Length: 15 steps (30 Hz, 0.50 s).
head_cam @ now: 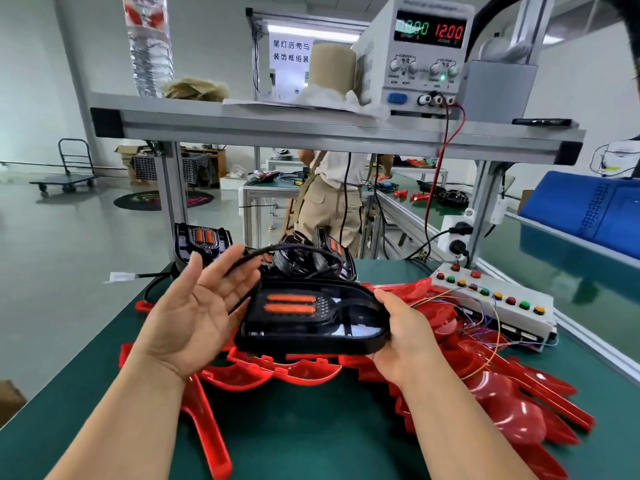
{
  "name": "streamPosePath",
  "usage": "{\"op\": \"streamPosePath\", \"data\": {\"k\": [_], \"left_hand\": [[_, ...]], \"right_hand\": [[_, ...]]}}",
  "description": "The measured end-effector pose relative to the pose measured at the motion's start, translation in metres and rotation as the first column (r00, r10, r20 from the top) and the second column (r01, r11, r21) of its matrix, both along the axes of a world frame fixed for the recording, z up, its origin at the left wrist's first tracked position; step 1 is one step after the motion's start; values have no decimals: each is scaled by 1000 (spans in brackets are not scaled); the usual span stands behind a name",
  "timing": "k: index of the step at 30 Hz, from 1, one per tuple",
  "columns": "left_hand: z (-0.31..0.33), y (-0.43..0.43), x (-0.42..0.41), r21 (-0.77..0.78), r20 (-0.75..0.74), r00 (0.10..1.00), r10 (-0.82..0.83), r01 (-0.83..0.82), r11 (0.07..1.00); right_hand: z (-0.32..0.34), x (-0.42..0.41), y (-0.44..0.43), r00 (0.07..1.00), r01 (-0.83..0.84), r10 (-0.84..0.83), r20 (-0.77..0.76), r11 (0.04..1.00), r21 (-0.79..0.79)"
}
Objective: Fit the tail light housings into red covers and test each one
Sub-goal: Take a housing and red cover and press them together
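One black housing point(311, 317) over the worktop's point(311, 427) middle, at least three more housings point(202, 239) along its far edge, red covers point(277, 370) heaped beyond counting, one button box point(512, 315), one power supply point(422, 53)

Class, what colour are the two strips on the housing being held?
Orange, on the black housing gripped by the right hand; head view.

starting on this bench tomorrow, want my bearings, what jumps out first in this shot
The black tail light housing with two orange strips sits dead centre, its right end in the grip of the right hand, and the left hand is open beside it. Under and around it, bright red covers sprawl over the green table. On the shelf at upper right, a power supply shows 12.00 in red digits.
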<state>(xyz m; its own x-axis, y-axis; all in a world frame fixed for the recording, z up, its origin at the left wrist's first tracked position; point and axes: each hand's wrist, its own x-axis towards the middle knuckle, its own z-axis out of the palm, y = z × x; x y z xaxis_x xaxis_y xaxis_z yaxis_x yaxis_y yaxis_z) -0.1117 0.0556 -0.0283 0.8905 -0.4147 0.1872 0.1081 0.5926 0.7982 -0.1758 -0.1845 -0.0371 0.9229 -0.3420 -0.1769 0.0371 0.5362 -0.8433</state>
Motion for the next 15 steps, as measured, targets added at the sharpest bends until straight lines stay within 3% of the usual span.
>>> {"op": "streamPosePath", "data": {"k": [2,4,7,9,11,15], "left_hand": [[0,-4,0,-93,-42,999,16,-20,995],[0,-9,-1,-57,-63,997,42,-46,997],[5,-14,-9,295,26,997,69,-73,953],[5,-19,-12,426,47,998,31,-48,904],[4,-24,-12,394,-30,1000,5,7,919],[-2,-32,-9,318,-172,979,106,-47,947]], "right_hand": [[1,-1,2,1000,0,1,-17,997,82],[3,-1,5,1000,-3,5,-15,996,92],[2,-1,9,1000,10,-10,15,1000,10],[2,-1,11,999,6,-6,33,1000,-17],[2,-1,13,999,-16,16,52,1000,-12],[3,-4,19,975,-164,163,149,986,-3]]}}
